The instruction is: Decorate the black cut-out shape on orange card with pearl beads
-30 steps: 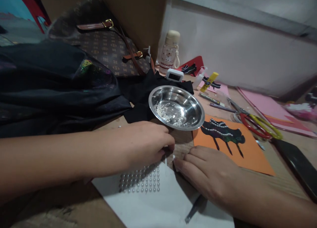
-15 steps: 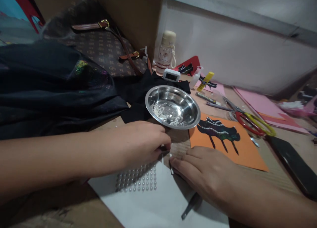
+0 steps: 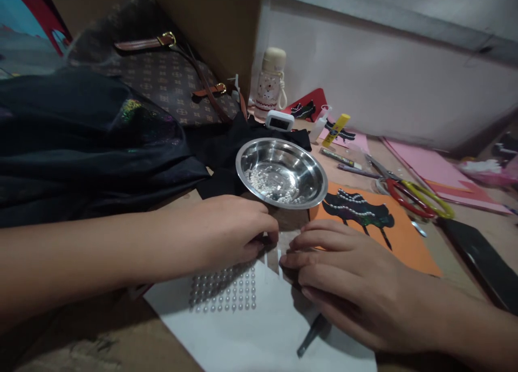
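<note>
My left hand (image 3: pixel 234 229) is closed over the top edge of a sheet of stick-on pearls (image 3: pixel 222 294); its fingertips pinch together, and whatever lies between them is hidden. The pearls stand in rows over white paper (image 3: pixel 263 337). Just to the right, my right hand (image 3: pixel 356 280) rests with bent, parted fingers, the tips down beside narrow white and clear strips. Partly under this hand lies a dark metal tool, possibly tweezers (image 3: pixel 309 337). Beyond the hands, a steel bowl (image 3: pixel 311 172) contains small white beads. An orange card (image 3: pixel 416 253) carries a black wavy cutout with pearl strings.
Red- and yellow-handled scissors (image 3: pixel 408 197) and a black phone-like slab (image 3: pixel 477 259) lie at right. A glue stick (image 3: pixel 336 129), a bottle (image 3: pixel 270 83) and a small white device (image 3: pixel 280 121) stand behind the bowl. Dark cloth (image 3: pixel 89 151) and a patterned bag (image 3: pixel 162 83) fill the left.
My right hand has lifted slightly and its fingers have spread, moving off the strip edge it was pressing. My left hand stays almost in place.
</note>
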`<state>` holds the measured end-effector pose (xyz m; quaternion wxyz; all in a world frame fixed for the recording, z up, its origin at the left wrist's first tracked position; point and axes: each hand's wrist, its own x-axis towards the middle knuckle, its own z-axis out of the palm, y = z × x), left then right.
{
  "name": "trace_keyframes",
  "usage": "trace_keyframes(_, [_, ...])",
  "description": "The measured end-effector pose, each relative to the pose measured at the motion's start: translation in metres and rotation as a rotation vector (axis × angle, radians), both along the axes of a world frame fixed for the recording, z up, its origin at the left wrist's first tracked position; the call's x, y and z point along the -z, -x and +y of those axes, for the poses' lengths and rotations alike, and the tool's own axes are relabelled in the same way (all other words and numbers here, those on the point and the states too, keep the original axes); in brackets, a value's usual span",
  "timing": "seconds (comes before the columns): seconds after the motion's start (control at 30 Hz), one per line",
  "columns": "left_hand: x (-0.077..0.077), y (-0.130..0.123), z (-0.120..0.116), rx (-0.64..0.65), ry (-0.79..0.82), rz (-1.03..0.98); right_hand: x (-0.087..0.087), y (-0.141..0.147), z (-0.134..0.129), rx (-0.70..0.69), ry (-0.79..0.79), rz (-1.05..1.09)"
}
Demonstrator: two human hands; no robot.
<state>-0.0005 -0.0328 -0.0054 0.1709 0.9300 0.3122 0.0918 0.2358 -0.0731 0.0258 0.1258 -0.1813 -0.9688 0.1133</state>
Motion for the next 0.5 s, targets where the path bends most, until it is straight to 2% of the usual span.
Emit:
trace_keyframes(0.27, [0.001, -0.001, 0.002, -0.008, 0.013, 0.015, 0.007, 0.000, -0.004, -0.070, -0.027, -0.020])
trace_keyframes(0.5, [-0.011, -0.004, -0.003, -0.032, 0.042, 0.053, 0.003, 0.000, -0.009, -0.128, -0.044, -0.089])
